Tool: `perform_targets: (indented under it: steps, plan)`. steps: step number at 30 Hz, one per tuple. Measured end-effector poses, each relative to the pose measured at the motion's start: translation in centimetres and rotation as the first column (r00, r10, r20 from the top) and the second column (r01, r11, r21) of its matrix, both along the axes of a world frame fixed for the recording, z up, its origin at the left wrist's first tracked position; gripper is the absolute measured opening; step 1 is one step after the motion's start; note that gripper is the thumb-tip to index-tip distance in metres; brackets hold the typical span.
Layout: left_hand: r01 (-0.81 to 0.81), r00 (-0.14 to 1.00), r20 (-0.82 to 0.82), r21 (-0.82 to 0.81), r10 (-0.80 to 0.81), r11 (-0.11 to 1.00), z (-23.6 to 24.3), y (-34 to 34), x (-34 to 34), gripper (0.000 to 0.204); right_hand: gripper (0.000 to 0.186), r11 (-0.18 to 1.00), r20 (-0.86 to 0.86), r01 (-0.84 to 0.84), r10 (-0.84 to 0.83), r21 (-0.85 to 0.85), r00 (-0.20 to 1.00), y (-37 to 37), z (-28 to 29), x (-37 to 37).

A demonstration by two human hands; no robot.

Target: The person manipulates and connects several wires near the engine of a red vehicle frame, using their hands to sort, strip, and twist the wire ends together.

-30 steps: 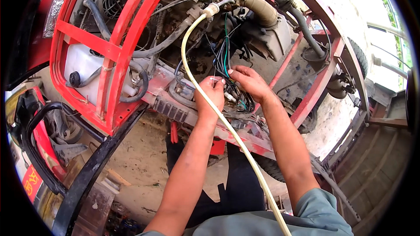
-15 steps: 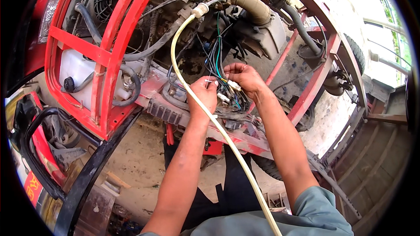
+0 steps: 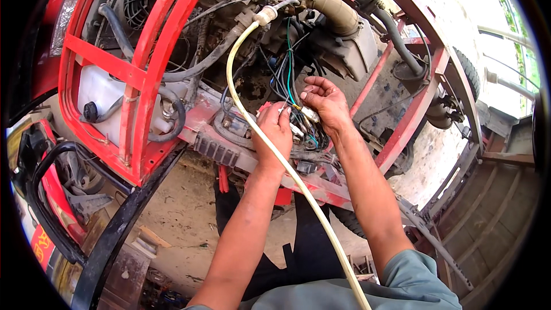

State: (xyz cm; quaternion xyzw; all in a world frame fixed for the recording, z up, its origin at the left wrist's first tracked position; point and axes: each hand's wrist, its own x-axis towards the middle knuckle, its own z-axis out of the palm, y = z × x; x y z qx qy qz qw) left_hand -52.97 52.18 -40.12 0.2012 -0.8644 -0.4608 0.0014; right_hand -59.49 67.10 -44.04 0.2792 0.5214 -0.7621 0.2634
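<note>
A loose bundle of black, green and yellow wires [image 3: 285, 74] hangs down from the engine bay between my hands. My left hand [image 3: 273, 135] is closed in a pinch at the left of the bundle, with a thin wire at its fingertips; the wire's end is partly hidden. Just right of the bundle is my right hand [image 3: 326, 103], its fingers bent and a small gap showing between them and the thumb. A white plug connector [image 3: 310, 114] on the wires lies beside the right palm. A pale yellow hose [image 3: 275, 152] passes over my left wrist.
Red frame bars [image 3: 155, 74] stand at left around a white tank [image 3: 103, 95]. A dusty red rail with a black ribbed strip [image 3: 221, 148] runs below my hands. Beyond them are a tan pipe [image 3: 333, 12] and a grey-brown box [image 3: 347, 49]. Another red beam [image 3: 413, 115] slants at right.
My right hand has shifted slightly right and up, away from the wires, with its fingers looser. The left hand has moved a little right and down, still pinching.
</note>
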Motion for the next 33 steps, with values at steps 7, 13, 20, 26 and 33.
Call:
perform_targets:
  steps: [7, 13, 20, 26, 33]
  plan:
    - [-0.075, 0.996, -0.028, 0.114, 0.079, 0.991, -0.3, 0.1, -0.4, 0.017, 0.037, 0.996, -0.048, 0.074, -0.072, 0.053, 0.996, -0.7, 0.5, -0.4]
    - [0.004, 0.995, -0.097, 0.128, 0.008, 0.992, -1.1, 0.0, -1.0, 0.017, 0.028, 0.979, -0.166, -0.191, 0.199, 0.065, 0.966, -1.0, 0.1, -0.8]
    - [-0.103, 0.995, 0.024, 0.181, 0.101, 0.978, -2.3, -0.5, -1.1, 0.015, 0.029, 0.973, -0.162, -0.22, 0.207, -0.067, 0.965, -1.6, -0.5, -0.8]
    - [-0.066, 0.998, 0.02, 0.124, 0.064, 0.99, -1.3, -0.3, -1.5, 0.014, 0.02, 0.952, -0.212, -0.304, 0.303, 0.027, 0.929, -0.9, -1.2, -0.7]
    - [-0.017, 0.999, 0.033, 0.136, 0.013, 0.991, -1.4, -1.1, -1.7, 0.014, 0.012, 0.885, -0.323, -0.326, 0.432, 0.332, 0.842, -0.9, -0.4, -0.4]
